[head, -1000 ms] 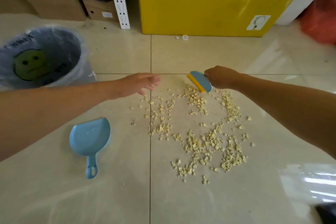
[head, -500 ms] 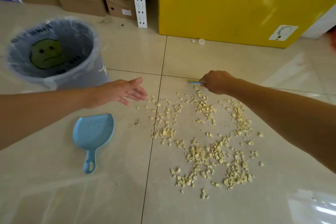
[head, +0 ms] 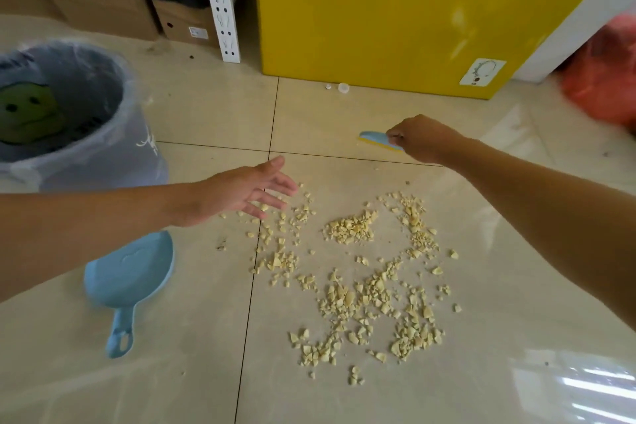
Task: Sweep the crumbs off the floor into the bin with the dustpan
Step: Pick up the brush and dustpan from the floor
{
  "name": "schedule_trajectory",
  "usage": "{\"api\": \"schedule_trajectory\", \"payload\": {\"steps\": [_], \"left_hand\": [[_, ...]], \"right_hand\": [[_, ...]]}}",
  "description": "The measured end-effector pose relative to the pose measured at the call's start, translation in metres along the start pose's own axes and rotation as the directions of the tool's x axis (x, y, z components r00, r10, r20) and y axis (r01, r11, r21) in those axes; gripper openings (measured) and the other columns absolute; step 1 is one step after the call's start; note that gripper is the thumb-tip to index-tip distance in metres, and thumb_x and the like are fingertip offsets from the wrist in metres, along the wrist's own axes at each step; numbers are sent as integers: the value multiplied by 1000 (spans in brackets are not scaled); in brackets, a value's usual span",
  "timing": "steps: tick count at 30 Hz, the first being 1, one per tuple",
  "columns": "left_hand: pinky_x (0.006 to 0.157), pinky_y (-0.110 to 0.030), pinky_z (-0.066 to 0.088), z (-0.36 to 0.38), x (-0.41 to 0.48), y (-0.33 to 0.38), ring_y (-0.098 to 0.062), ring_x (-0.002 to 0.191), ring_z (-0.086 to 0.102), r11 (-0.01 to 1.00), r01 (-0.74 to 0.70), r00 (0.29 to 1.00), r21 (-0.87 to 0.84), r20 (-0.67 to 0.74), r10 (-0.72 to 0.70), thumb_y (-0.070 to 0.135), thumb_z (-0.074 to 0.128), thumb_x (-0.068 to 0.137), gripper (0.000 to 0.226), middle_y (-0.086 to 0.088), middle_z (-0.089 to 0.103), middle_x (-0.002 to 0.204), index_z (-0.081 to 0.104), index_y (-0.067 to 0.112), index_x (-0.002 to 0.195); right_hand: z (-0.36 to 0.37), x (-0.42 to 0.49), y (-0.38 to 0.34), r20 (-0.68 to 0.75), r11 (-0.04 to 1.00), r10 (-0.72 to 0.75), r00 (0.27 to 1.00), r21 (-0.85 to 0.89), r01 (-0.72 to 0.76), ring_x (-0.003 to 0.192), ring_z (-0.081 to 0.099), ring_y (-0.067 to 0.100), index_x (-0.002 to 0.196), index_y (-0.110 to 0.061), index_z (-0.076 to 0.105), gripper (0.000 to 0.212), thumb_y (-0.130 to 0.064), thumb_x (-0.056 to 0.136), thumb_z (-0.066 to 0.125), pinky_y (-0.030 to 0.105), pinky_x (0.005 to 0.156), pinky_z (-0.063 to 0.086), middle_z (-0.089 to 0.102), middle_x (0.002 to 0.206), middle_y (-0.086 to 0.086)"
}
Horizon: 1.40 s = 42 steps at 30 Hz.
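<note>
Spread and empty, the left hand hovers at the near-left edge of the crumbs, with the bin to its left. Below that forearm lies the dustpan, untouched, handle pointing toward the person (this hand is plainly the nearer one). Rightward, the right hand pinches the small brush beyond the crumbs.

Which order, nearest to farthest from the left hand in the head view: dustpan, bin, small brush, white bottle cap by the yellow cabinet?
From the left hand:
1. Dustpan, on the floor just below the wrist.
2. Bin, farther off to the left.
3. Small brush, across in the right hand.
4. White bottle cap, beyond, against the cabinet.
</note>
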<state>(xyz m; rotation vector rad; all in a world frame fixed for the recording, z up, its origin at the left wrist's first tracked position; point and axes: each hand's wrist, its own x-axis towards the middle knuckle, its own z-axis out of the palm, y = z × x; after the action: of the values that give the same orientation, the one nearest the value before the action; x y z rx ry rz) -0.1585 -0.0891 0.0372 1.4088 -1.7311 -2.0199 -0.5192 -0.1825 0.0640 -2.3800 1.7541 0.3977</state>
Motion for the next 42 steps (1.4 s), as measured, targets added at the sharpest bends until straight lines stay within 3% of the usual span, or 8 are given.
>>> {"api": "schedule_trajectory", "payload": {"steps": [6,12,18,25,30,33,38,42], "left_hand": [[93,-43,54,1,-30,0,-17,115,67,976,-117,981,-186,-175,84,92,53,59,101,4,67,129,56,23,131],[102,-45,50,-3,-42,-12,-9,122,61,978,-91,971,-190,-235,45,91,47,66,93,8,65,132,57,26,131],[105,-44,47,13,-23,0,-9,125,59,977,-68,989,-200,-144,40,87,46,70,89,7,60,138,55,27,135],[112,-40,40,26,-5,21,-7,136,45,996,-58,998,-72,-8,57,75,26,89,80,7,41,155,36,25,151],[114,-43,39,41,12,23,-10,135,48,995,-68,992,-75,102,75,76,25,89,80,5,41,155,36,27,151],[112,-40,41,41,9,18,-6,131,52,995,-92,987,-32,126,95,82,26,82,88,9,43,154,36,29,151],[110,-38,41,8,-15,1,-5,133,45,985,-166,979,-35,-126,161,94,41,62,115,12,23,162,12,35,156],[102,-34,45,-32,-40,-6,-5,134,45,977,-196,950,-86,-264,167,92,45,62,113,11,26,161,17,35,156]], "right_hand": [[44,39,18,-39,978,208,977,-23,-209,76,55,26,113,-17,65,26,-21,99,44,31,61,42,57,90,4],[62,58,-12,-13,996,82,997,-24,-83,81,56,26,113,-12,64,26,-17,103,40,31,64,41,64,98,8],[62,34,-33,60,997,-72,996,6,72,96,60,28,119,-16,65,31,-23,104,39,33,74,46,66,113,10],[69,-46,-47,126,990,-131,983,-34,136,66,54,14,120,-24,63,31,-33,104,38,30,59,43,55,80,-3],[67,-93,-55,226,969,-242,944,8,246,79,61,14,120,-27,63,31,-37,104,39,35,73,52,69,97,-4],[45,-89,-54,162,971,-238,958,78,227,74,62,15,119,-27,63,32,-38,104,38,40,69,53,68,90,-1],[32,-52,-73,-48,968,-240,970,69,243,88,60,22,135,-25,57,35,-32,104,42,35,70,48,66,104,3],[39,-6,-120,-121,940,-313,942,102,326,91,60,27,136,-22,56,35,-28,104,42,34,67,44,58,97,3]]}}
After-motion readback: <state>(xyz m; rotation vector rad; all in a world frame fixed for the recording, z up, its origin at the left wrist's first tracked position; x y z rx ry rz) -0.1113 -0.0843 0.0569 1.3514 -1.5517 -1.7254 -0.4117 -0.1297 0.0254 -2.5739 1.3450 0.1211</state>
